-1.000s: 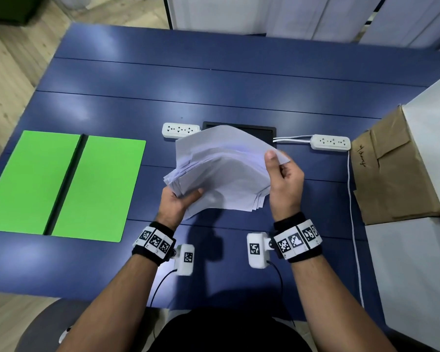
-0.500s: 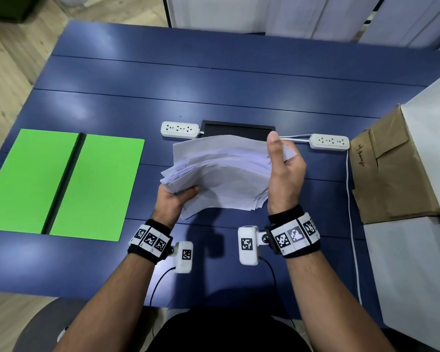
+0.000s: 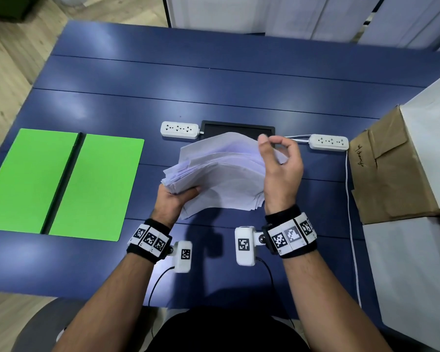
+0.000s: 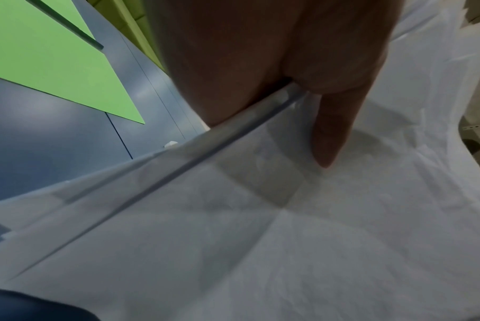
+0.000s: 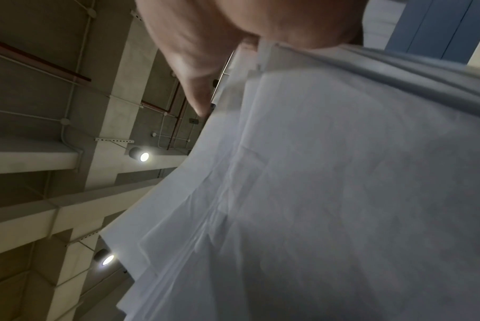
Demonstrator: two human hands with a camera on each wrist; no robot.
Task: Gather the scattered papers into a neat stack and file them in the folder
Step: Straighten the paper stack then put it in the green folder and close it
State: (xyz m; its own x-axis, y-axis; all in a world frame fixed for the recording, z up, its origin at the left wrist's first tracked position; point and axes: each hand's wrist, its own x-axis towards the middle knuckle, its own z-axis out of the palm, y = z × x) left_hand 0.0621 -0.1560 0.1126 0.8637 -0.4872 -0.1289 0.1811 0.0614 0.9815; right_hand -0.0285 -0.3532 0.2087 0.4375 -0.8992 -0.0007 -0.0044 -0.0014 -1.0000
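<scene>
Blue counter (image 3: pixel 239 85) stretches open toward 12 o'clock; one green folder (image 3: pixel 97 184) lies open at 9. Left hand (image 3: pixel 172 199) pinches one ragged-edged stack of papers (image 3: pixel 221 174) at centre; right hand (image 3: pixel 282 174) cups its 3 o'clock edge, grip unclear.

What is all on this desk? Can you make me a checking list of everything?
Surface: blue table, planked and glossy.
Job's things: paper stack held in both hands, edges uneven; green folder lying open at the left.
Clutter: left power strip, right power strip, black panel, brown paper bag, white boxes.
Grippers: left hand grips the stack's near-left corner; right hand curls round its right edge, thumb lifted.
Cables: white cord runs from the right power strip down the table's right side; black wrist-camera cable.
Surroundings: wooden floor, white wall panels.
</scene>
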